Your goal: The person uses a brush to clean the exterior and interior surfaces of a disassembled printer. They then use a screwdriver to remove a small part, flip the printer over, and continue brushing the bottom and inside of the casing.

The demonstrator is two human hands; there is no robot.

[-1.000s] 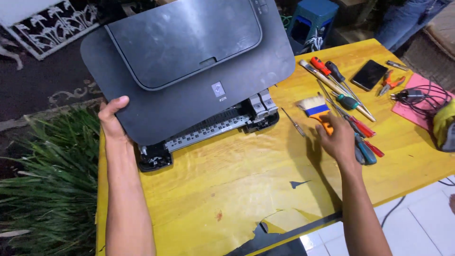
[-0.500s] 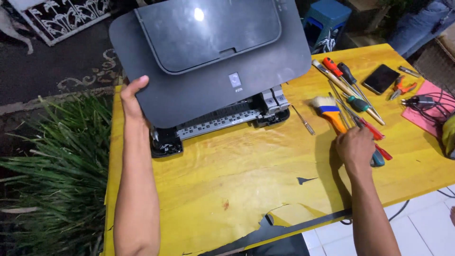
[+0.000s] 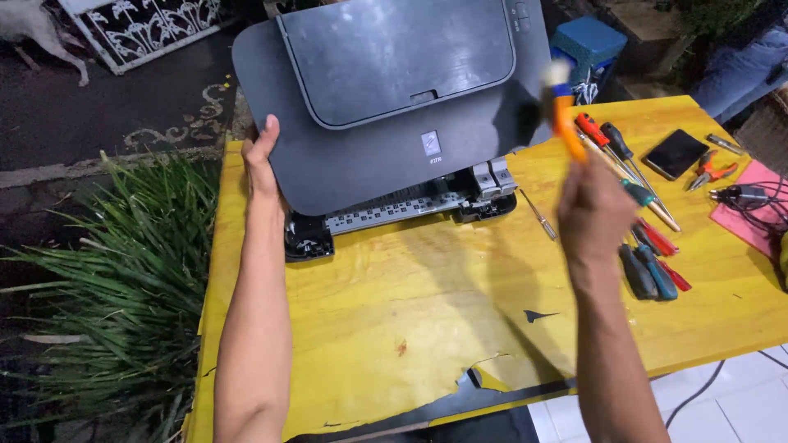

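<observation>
A dark grey printer [image 3: 394, 98] stands on a yellow wooden table [image 3: 427, 320], its lid tilted up so the inner rail and carriage [image 3: 410, 212] show beneath. My left hand [image 3: 261, 160] grips the lid's left edge and holds it raised. My right hand [image 3: 593, 215] is lifted above the table and holds a paintbrush with an orange handle [image 3: 565, 123], its pale bristles up near the lid's right edge. The brush is blurred by motion.
Several screwdrivers [image 3: 644, 213] lie in a row right of the printer, one thin one [image 3: 540, 215] closer to it. A black phone [image 3: 675, 153], pliers [image 3: 707, 171] and a pink mat with cables [image 3: 751, 205] lie at the far right. Green plants [image 3: 115, 303] border the table's left side.
My right hand has picked the orange-handled brush up from the row of tools and raised it toward the printer. My left hand keeps the lid up.
</observation>
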